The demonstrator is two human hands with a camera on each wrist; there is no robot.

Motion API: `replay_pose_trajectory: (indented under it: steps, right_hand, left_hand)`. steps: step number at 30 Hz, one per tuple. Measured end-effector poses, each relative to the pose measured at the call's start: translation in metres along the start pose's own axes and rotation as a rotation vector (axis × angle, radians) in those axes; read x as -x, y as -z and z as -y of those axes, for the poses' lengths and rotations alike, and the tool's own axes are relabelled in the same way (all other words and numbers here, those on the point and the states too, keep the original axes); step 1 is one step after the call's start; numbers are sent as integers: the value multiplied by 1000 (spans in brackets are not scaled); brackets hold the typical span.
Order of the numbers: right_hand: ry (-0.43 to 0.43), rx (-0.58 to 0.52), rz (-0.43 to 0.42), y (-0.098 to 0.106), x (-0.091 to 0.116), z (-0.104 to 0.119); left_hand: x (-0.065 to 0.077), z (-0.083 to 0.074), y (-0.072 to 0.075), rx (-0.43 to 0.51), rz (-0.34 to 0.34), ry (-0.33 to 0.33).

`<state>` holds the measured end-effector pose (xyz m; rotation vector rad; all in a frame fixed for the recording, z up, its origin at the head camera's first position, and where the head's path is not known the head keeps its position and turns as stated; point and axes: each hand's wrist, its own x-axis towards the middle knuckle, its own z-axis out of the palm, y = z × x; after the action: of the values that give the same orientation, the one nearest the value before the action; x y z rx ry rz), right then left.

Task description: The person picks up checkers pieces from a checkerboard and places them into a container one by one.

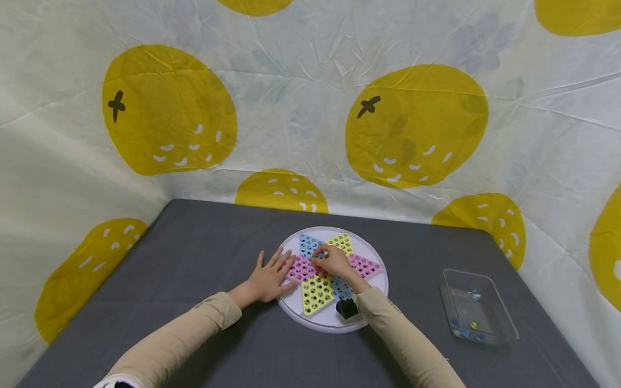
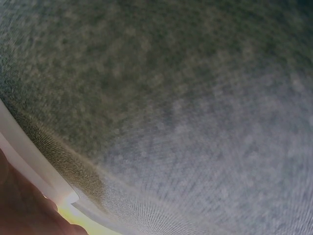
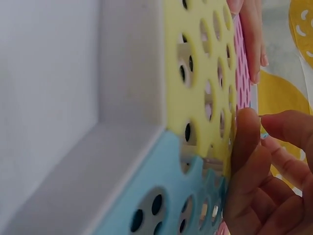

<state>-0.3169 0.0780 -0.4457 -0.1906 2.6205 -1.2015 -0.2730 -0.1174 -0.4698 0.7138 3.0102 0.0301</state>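
Observation:
A round white Chinese checkers board (image 1: 296,313) with a star of pink, yellow and blue perforated sections lies on the dark table. My left hand (image 1: 270,275) rests on the board's left side, fingers spread near the pink section (image 1: 301,269). Blurred in a corner of the left wrist view is part of that hand (image 2: 29,208). Over the star's middle my right hand (image 1: 334,261) is bent down, thumb and forefinger tips close together. In the right wrist view its curled fingers (image 3: 252,161) are right at the board's surface; I cannot tell whether something small is between them.
To the right stands a clear plastic box (image 1: 480,305) with several glass marbles (image 1: 474,325) in it. A dark grey cloth (image 1: 227,225) covers the table. Behind and at the sides hangs a white curtain (image 1: 292,125) with large yellow fruit shapes.

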Motion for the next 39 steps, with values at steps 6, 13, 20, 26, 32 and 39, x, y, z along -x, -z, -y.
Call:
replay_pose_trajectory:
  steps: [6, 13, 20, 26, 32, 39]
  right_hand:
    - [-4, -74, 29, 4, 2, -1]
    - [-28, -120, 37, 11, 10, -4]
    - [-31, -159, 53, 23, 22, -9]
    - [-35, -135, 61, 30, 31, -15]
    - [-22, -87, 53, 35, 39, -21]
    - [-32, -59, 55, 45, 50, -29]
  left_hand:
    - [0, 0, 0, 13, 0, -2]
    - [-2, 1, -1, 8, 5, 9]
    - [-4, 1, -1, 14, -2, 2]
    - [-3, 1, 0, 22, -5, -8]
    - [-2, 1, -1, 44, -19, -19]
    - [-1, 1, -2, 49, -23, -25]
